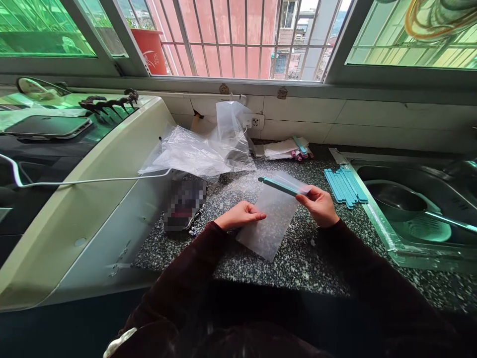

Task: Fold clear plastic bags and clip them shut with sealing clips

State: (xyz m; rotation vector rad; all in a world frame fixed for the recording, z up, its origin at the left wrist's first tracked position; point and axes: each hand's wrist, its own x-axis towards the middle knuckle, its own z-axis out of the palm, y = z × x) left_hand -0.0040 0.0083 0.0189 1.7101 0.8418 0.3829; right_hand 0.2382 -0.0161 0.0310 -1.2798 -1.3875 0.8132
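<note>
A translucent plastic sleeve (pixel 274 214) is held over the dark speckled counter, slanting down toward me. My left hand (pixel 242 215) grips the sleeve's left edge between thumb and curled fingers. With thumb and fingers my right hand (pixel 318 204) pinches one end of a narrow teal strip (pixel 279 185) with a dark rounded tip, along with the sleeve's upper right corner. The strip lies across the top of the sleeve; whether it is inside or in front, I cannot tell. Beside my right hand lies a pile of several similar teal strips (pixel 345 186).
Crumpled clear plastic bags (pixel 197 149) lie at the back left, near a blurred-out object (pixel 185 204). Filled sleeves (pixel 285 148) are stacked by the wall. A sink (pixel 395 174) with a pan is on the right, a washing machine (pixel 112 209) on the left. A white cable (pixel 93 181) crosses it.
</note>
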